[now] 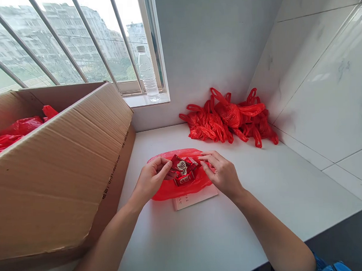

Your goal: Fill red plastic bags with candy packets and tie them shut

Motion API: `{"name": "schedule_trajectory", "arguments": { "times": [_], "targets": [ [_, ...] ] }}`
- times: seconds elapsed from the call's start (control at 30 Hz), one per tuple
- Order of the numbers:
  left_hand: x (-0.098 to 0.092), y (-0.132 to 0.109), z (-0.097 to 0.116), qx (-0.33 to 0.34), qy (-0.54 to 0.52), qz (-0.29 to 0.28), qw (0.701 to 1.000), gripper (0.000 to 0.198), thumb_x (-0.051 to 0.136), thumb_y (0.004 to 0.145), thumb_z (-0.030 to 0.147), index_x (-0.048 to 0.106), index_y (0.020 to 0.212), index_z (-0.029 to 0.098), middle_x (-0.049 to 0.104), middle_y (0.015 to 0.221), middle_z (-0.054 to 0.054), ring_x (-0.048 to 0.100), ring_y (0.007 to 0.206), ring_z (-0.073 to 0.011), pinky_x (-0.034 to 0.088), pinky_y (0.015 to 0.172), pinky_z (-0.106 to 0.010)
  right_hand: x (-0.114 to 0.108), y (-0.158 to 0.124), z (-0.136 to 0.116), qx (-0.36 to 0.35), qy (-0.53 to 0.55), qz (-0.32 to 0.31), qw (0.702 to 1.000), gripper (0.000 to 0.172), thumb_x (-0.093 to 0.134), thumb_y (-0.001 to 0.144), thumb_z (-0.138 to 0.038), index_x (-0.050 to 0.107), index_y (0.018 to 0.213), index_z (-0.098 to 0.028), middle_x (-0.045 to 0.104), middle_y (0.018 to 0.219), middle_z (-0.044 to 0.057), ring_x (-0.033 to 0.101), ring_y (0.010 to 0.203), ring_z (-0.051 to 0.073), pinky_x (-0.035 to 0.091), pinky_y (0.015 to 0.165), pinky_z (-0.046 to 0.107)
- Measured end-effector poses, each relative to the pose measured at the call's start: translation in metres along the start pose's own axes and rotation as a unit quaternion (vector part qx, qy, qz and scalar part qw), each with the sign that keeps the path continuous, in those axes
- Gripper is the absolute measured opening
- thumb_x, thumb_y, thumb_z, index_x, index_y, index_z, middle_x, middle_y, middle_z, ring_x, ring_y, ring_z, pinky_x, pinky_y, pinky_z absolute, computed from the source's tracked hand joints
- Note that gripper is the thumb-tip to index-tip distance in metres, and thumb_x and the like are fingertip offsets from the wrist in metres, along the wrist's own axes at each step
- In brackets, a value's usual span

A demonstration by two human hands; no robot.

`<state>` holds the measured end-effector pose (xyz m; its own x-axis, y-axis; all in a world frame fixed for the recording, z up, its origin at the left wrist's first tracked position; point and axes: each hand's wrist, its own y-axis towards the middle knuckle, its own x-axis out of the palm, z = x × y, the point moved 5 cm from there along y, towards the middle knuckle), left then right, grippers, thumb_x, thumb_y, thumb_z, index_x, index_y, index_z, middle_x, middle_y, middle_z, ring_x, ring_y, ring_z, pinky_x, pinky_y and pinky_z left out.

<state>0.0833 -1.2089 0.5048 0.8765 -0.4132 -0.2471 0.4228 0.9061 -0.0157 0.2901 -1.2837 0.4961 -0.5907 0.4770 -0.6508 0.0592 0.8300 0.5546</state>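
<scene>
A red plastic bag [164,190] lies spread with its mouth toward me, and several small red wrapped snack packets [182,166] sit in it. One packet carries a pale heart-shaped label. My left hand [154,174] is at the bag's left side, thumb and fingers closed at the edge of the labelled packet. Over the right side of the bag, my right hand [221,171] has its fingers slightly curled and apart from the thumb, close to the packets. Beneath the bag, a white pad with handwriting [197,198] shows in part.
On the left stands a large cardboard box [59,168] holding red plastic bags [21,128]. A heap of red plastic bags [228,117] lies against the back wall of the white table [185,243]. A clear water bottle [148,75] stands on the sill by the barred window.
</scene>
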Motion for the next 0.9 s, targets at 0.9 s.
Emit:
{"name": "schedule_trajectory", "arguments": {
  "times": [0.9],
  "targets": [
    [-0.020,-0.023,0.002,-0.045,0.633,-0.022,0.772,0.040,0.047,0.078,0.005,0.058,0.115,0.016,0.072,0.091,-0.014,0.069,0.079,-0.0293,0.044,0.062,-0.032,-0.066,0.022,0.009,0.076,0.315,-0.071,0.943,0.025,0.065,0.085,-0.044,0.060,0.078,-0.020,0.061,0.121,0.007,0.059,0.110,0.022,0.049,0.091,0.038]
  ]
}}
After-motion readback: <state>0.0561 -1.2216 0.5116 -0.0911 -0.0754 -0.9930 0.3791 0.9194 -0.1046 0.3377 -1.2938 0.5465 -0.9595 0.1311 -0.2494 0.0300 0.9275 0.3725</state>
